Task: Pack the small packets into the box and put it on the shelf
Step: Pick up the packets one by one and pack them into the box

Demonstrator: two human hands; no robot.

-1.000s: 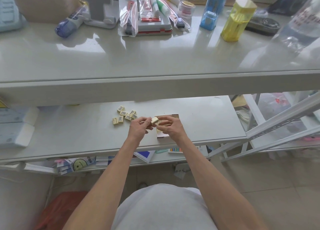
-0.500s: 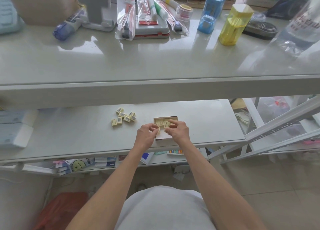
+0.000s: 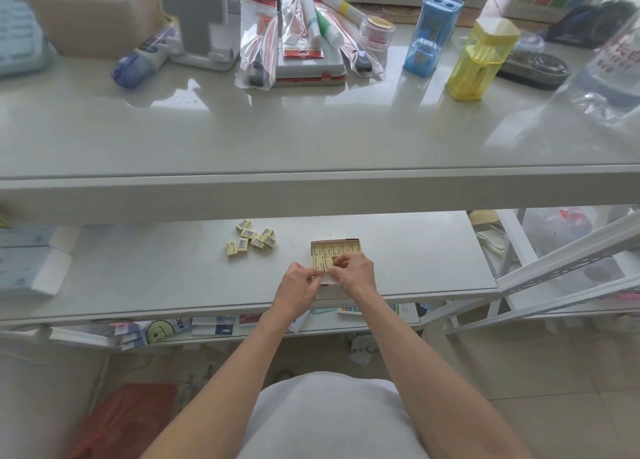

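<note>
— Hands first: what are they doing?

— I'm seeing both working at the near end of the box (image 3: 335, 245), which is lying open on the lower shelf (image 3: 138, 278). My right hand (image 3: 356, 275) is pinching one small packet (image 3: 331, 264) between thumb and fingertips, pressing it in beside the ones already lying inside. My left hand (image 3: 298, 287) is curling its fingers against the box's near left corner, touching it; I cannot tell whether it is actually gripping anything.

— And the box itself?

— It is showing a full row of pale yellow packets along the far side and a second row partly filled, hidden under my fingers at the near end.

— Anything still outside?

— Loose packets (image 3: 252, 238) are sitting in a small cluster on the same shelf, to the left of the box and apart from it.
</note>
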